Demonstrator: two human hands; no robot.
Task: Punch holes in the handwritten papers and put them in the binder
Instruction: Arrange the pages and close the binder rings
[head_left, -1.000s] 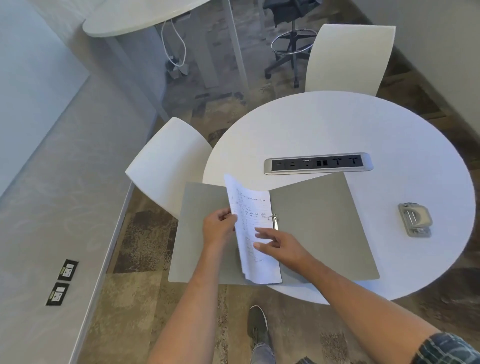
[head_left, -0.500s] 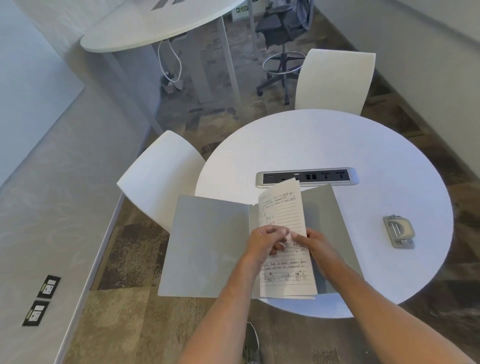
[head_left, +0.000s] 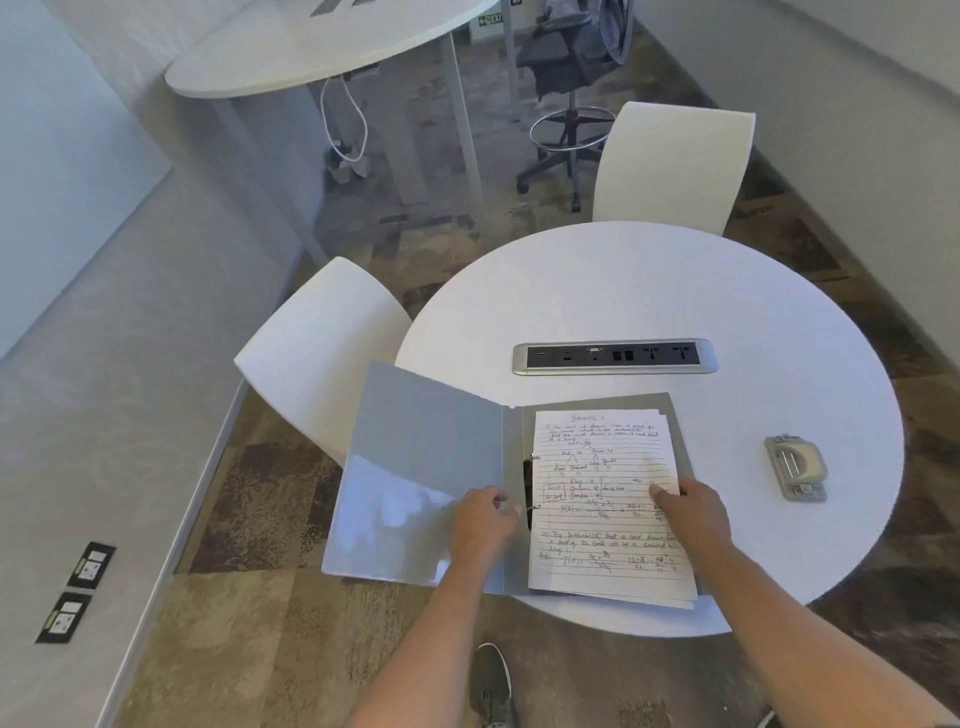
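Papers (head_left: 608, 499) lie in the open binder (head_left: 415, 467), lower centre; right hand (head_left: 693, 512) flat on them, left hand (head_left: 483, 522) curled at the rings (head_left: 532, 483).

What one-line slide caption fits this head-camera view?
Left hand lifts the binder cover while the right hand flattens handwritten papers on the rings; hole punch aside.

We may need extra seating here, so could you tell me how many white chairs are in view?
2: one white chair at the round table's left edge, beside the open binder; another at its far side. Others may be out of frame.
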